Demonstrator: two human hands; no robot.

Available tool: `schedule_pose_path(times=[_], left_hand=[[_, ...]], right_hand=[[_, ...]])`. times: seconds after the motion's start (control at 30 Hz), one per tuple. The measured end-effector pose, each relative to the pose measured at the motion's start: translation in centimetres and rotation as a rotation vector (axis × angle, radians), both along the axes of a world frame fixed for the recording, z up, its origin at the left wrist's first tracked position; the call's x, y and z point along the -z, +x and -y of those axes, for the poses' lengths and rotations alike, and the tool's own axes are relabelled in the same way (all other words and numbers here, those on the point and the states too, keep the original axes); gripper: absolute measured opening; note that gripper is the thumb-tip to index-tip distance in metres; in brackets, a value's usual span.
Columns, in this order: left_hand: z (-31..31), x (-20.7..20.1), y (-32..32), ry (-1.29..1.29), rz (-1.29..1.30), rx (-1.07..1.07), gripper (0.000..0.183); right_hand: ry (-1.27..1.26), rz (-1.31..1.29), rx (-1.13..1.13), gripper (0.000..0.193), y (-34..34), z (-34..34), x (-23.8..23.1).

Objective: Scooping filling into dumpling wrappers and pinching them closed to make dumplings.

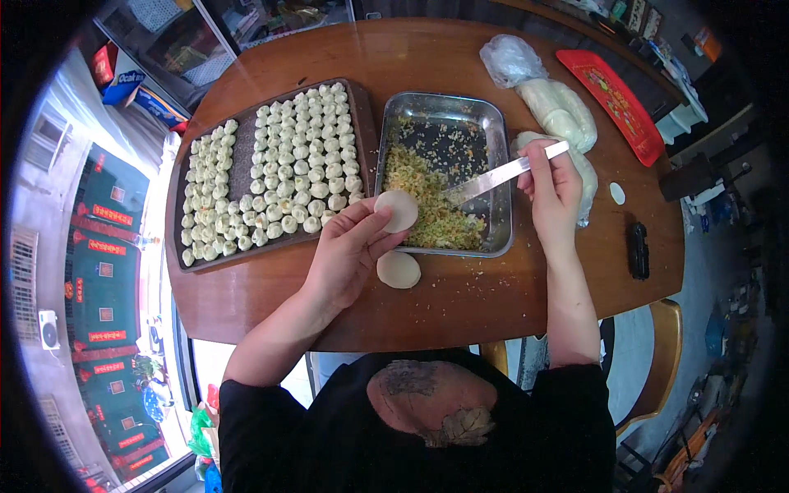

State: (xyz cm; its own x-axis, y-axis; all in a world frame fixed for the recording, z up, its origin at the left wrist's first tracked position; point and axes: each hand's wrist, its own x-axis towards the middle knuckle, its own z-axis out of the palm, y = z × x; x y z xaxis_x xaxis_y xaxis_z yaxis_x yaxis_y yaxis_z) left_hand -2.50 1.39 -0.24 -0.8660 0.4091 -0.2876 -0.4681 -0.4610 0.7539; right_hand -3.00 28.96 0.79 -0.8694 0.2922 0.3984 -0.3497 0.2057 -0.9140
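While the pale round dough wrapper (399,210) is held up at the near left corner of the steel pan (503,168), the flat metal spatula (501,174) lies to its right, its long axis slanting from upper right down to lower left, so that the blade's tip points roughly toward the wrapper, with chopped green-and-yellow filling (440,223) between them. The tip meets the filling, apart from the wrapper; whether it touches the pan's floor is hidden. The left hand (355,237) is nearer the wrapper and pinches its edge between thumb and fingers, the disc's face left mostly uncovered. The right hand (549,185) is closed around the spatula near its upper end, which juts out past the fingers. Just below the left hand's fingertips, a second wrapper (399,269) lies flat on the tabletop (493,308). Farther left, rows of pleated dumplings (300,160) fill most of a dark tray (241,152); right of the pan lie plastic-wrapped bundles (563,111).
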Motion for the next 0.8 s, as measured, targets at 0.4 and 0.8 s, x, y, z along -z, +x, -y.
schedule_pose_path(times=[0.4, 0.8], left_hand=[[-0.1, 0.3, 0.1, -0.008, -0.029, 0.056, 0.031], [0.2, 0.6, -0.1, 0.053, 0.0, 0.1, 0.03]], right_hand=[[-0.125, -0.133, 0.058, 0.018, 0.4, -0.1, -0.7], [-0.018, -0.292, -0.047, 0.014, 2.9, 2.8, 0.5]])
